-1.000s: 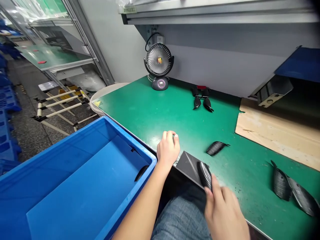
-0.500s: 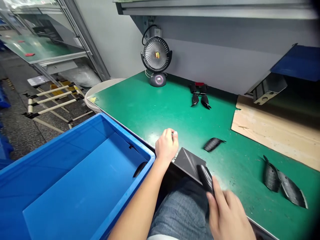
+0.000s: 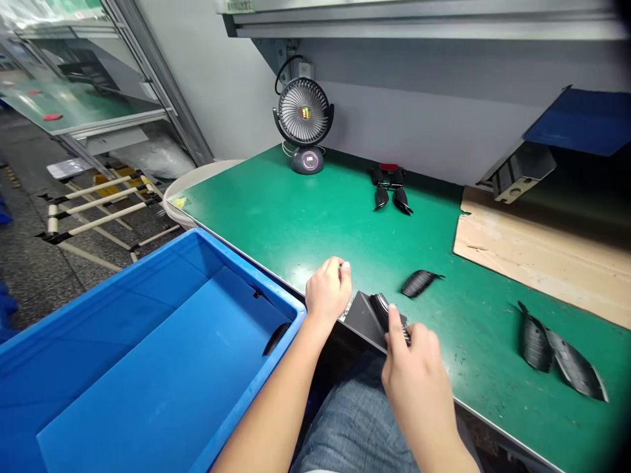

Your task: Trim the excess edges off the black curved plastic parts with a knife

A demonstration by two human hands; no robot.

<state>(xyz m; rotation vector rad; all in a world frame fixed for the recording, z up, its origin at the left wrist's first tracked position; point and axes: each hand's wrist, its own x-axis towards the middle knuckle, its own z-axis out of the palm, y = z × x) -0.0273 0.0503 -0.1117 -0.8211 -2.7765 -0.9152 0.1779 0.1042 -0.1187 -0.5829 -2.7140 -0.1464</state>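
The right hand (image 3: pixel 411 368) pinches a ribbed black plastic part (image 3: pixel 380 313) by its edge (light, stiff, best held there) over a dark sheet (image 3: pixel 359 320); the left hand (image 3: pixel 328 292) sits curled at the counter (image 3: pixel 276 197) edge, grip unclear.

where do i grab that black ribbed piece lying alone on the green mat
Pinch the black ribbed piece across its wide middle from above, on the near side. It lies flat, apart on the green mat, and tapers right to a thin tip, too slight to hold.
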